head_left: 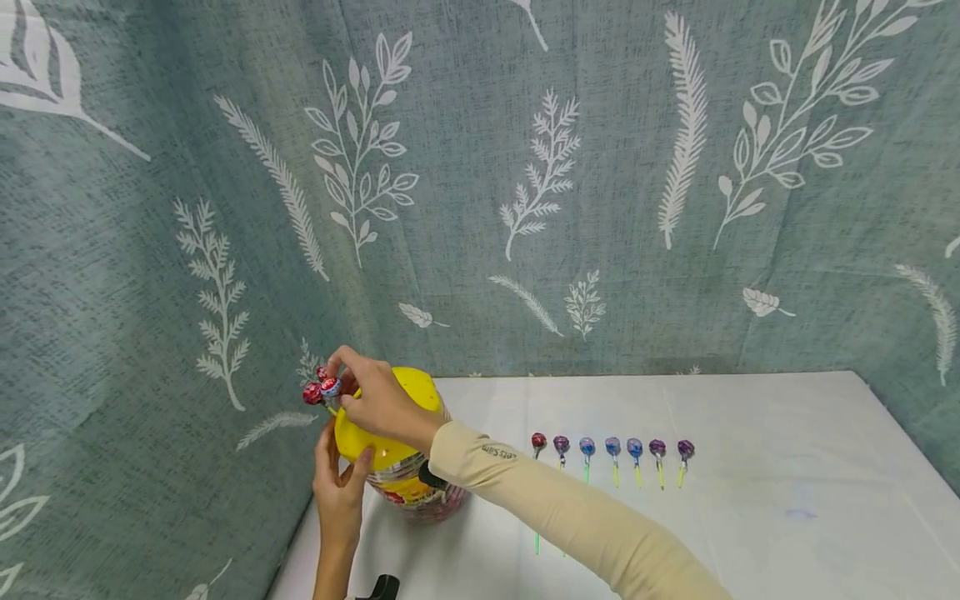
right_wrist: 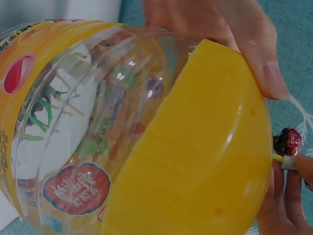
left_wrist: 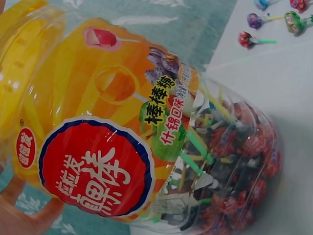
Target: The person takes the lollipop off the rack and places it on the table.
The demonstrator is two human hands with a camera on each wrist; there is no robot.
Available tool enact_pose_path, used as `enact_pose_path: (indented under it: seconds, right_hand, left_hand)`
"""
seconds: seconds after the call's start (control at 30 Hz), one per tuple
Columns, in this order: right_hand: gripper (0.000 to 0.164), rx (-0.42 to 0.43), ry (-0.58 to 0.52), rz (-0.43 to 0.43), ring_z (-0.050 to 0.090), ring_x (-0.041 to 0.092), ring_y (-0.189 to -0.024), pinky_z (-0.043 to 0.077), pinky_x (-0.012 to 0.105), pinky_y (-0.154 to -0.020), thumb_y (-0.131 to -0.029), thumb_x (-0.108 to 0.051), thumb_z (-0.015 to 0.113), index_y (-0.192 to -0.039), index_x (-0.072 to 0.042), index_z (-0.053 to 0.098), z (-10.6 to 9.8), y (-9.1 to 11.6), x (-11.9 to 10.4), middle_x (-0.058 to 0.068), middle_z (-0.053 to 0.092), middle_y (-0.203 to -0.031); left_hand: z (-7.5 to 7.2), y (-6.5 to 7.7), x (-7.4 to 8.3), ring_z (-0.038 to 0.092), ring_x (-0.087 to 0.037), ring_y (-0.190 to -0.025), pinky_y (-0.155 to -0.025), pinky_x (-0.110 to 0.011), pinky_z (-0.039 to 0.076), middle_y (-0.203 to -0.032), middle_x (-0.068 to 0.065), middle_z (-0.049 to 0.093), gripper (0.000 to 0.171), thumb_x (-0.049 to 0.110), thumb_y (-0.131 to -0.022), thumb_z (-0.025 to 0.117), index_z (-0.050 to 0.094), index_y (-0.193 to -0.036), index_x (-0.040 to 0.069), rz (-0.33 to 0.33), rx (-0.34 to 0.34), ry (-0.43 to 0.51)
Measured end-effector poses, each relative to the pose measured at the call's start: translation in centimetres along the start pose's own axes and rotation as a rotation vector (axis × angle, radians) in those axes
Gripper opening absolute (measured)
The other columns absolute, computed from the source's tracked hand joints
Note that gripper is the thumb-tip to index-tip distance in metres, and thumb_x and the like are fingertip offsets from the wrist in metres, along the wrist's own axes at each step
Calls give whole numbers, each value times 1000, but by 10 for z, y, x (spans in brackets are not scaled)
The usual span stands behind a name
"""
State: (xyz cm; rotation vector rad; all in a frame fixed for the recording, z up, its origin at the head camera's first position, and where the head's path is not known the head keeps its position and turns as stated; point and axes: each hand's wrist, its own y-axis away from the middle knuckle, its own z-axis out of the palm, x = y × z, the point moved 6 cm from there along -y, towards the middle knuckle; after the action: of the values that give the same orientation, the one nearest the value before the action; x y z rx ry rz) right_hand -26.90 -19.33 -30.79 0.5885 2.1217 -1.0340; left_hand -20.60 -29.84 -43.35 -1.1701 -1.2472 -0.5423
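Note:
A clear plastic lollipop jar (head_left: 416, 492) with a yellow lid (head_left: 416, 387) leans tilted at the left of the table. My left hand (head_left: 341, 492) grips it up by the lid, with the thumb over the lid's edge. My right hand (head_left: 386, 404) reaches across the lid and pinches a lollipop (head_left: 331, 387) at its far side. Red-wrapped lollipops (head_left: 312, 393) cluster beside those fingers. In the right wrist view, a dark red lollipop (right_wrist: 287, 141) stands on a pale stick by the lid top. Through the jar's wall, many wrapped lollipops (left_wrist: 244, 147) show.
On the white table (head_left: 787, 433), a row of lollipops (head_left: 612, 447) in red, purple and blue wrappers lies with sticks toward me. Green sticks (head_left: 537, 543) of a nearer row show below my right sleeve (head_left: 570, 517). A patterned curtain (head_left: 465, 208) hangs behind and at the left.

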Motion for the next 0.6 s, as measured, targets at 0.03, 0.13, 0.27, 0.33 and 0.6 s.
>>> enact_pose_path:
  seconds: [0.03,0.13,0.27,0.33,0.6]
  right_hand:
    - [25,5,3,-6,53,5,-66,42,12,-54,-88,5,54,-105,-12,47,0,0,0,1,58,-79]
    - [25,34,0,-27,53,4,-68,42,12,-55,-88,5,55,-106,-12,48,-2,0,-1,-1,56,-80]
    - [25,85,-20,-57,53,3,-70,44,12,-57,-88,5,55,-106,-12,47,-6,0,-4,-1,55,-81]
    - [25,98,-30,-64,53,3,-71,44,13,-57,-88,4,55,-106,-12,47,-10,2,-6,0,56,-82]
    - [27,120,-43,-51,54,2,-73,46,14,-58,-87,2,58,-108,-13,51,-23,12,-12,-2,58,-82]
  left_hand:
    - [0,0,0,32,-17,-134,-88,-13,40,-149,1,33,65,5,-91,58,31,-147,22,2,1,1]
    - [0,0,-1,32,-17,-134,-88,-13,40,-149,1,33,64,5,-91,58,31,-147,22,6,0,0]
    - [-1,1,-1,31,-17,-135,-88,-14,41,-149,0,33,64,5,-91,57,31,-148,22,12,-7,6]
    - [0,1,0,31,-17,-135,-88,-14,41,-150,0,32,64,5,-91,57,31,-148,22,10,-7,9]
    - [0,1,1,31,-18,-134,-89,-14,40,-150,0,32,66,5,-91,58,31,-148,22,9,0,10]
